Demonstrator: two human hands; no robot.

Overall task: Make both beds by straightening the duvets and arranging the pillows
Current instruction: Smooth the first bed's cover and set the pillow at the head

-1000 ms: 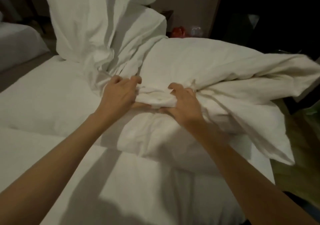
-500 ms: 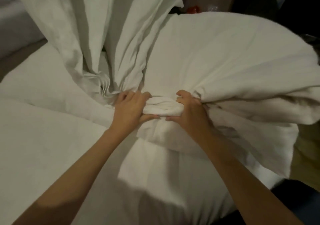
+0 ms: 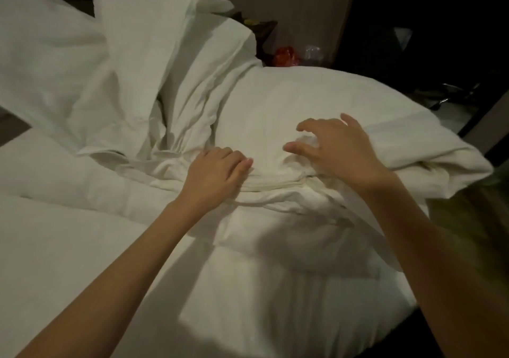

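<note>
1. Left hand [image 3: 217,169]: fingers curled down onto a bunched edge of the duvet [image 3: 303,110], pressing or gripping the gathered fabric; whether cloth is actually caught under the fingers cannot be told.
2. Right hand [image 3: 338,151]: just right of the left hand, fingers spread and loosely bent, hovering over or barely touching the same bunched edge. Holds nothing.
3. Duvet: a thick heap piled at the near right corner of the bed [image 3: 68,247], folded over itself, with a seam line running between the two hands. Another fold of it rises behind the left hand, deeply creased.
4. Pillow [image 3: 143,41]: stands propped up beyond the duvet heap, toward the far left. A second white mass lies left of it; pillow or bedding, unclear.
5. Beyond the heap: a dark bedside stand [image 3: 264,31], a red object [image 3: 286,56] beside it.
6. Progress, as judged: early. The duvet is not spread or squared, and the pillow is not laid flat. The sheet nearer the viewer than the heap lies bare and fairly smooth. The second bed is not in view; its state is unknown.
</note>
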